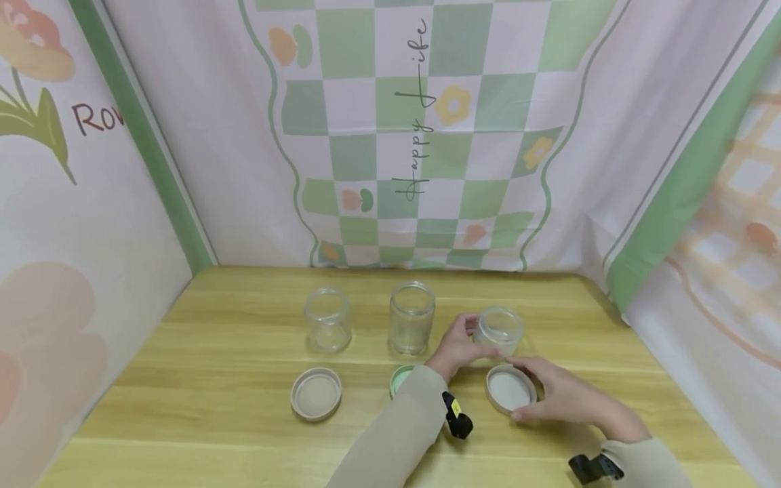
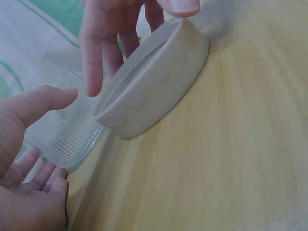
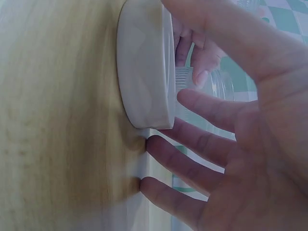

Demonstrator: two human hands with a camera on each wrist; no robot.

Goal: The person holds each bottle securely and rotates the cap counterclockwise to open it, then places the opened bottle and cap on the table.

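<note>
My left hand (image 1: 457, 349) reaches around the short clear glass jar (image 1: 499, 330) at the right, its thumb in front and its fingers along the left side. The jar stands upright, its mouth uncovered. In the left wrist view, the left thumb (image 2: 53, 97) is extended across the ribbed glass. Just in front of the jar, a pale beige lid (image 1: 511, 390) lies with its hollow side up. My right hand (image 1: 564, 393) spans this lid, thumb at its near edge and fingers at the far edge. The right wrist view shows those fingers (image 3: 192, 147) spread, two tips down at the tabletop.
A taller clear jar (image 1: 412, 318) stands at the middle, another clear jar (image 1: 328, 322) to its left. Before them lie a green lid (image 1: 399, 377), partly covered by the left sleeve, and a second beige lid (image 1: 316, 394). Patterned cloth (image 1: 403, 135) closes off the wooden table (image 1: 232, 366) behind.
</note>
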